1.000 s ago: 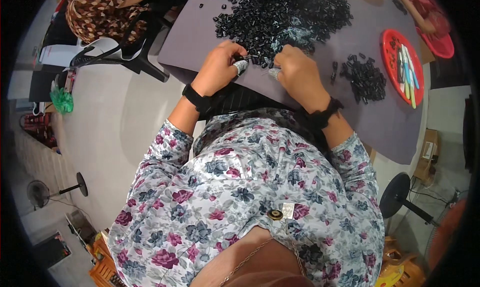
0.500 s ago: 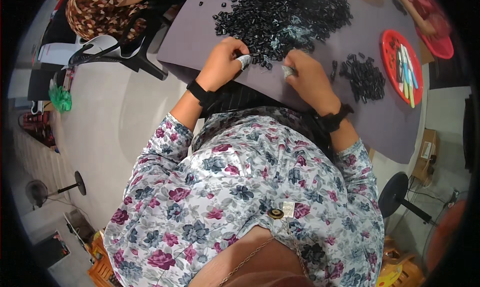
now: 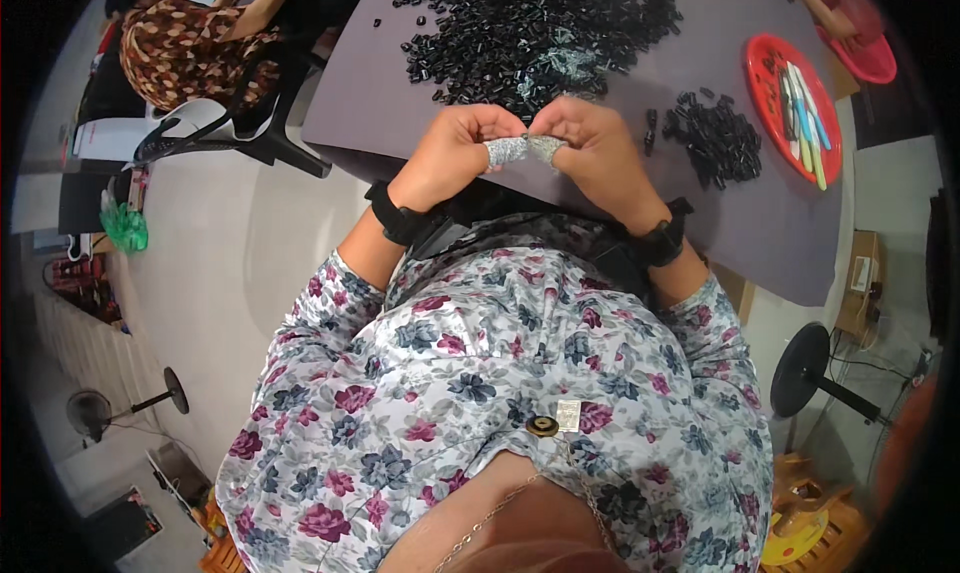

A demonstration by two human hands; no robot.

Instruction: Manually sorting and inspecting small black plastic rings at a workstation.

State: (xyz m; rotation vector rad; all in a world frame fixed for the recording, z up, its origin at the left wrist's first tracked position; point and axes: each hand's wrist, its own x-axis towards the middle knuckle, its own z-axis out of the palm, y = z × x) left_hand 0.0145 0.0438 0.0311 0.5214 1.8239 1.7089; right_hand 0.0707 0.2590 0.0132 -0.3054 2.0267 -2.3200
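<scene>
My left hand (image 3: 446,163) and my right hand (image 3: 606,163) meet fingertip to fingertip over the table's near edge. Both are closed in a pinch, thumbs against forefingers. What sits between the tips is too small and covered to make out. Each thumb wears a pale silvery-grey wrap. Just beyond the fingers spreads a large heap of small black pieces (image 3: 490,38), short and shiny like plastic parts, with a clump of pale, clear bits (image 3: 568,58) on it. Right of my right hand lies a smaller heap of black pieces (image 3: 715,138), with a few loose ones beside it.
A red oval tray (image 3: 757,68) on the right holds several slim tools (image 3: 803,123) with white, blue and green handles. Beyond it, a co-worker's arm (image 3: 815,8) reaches by a pink basin (image 3: 875,61). Another person in a patterned top (image 3: 175,53) sits at far left near a black chair (image 3: 285,123).
My hands, apart before, have come together and their fingertips now meet. The near tip of the large heap is now hidden behind them. The whole view has shifted slightly.
</scene>
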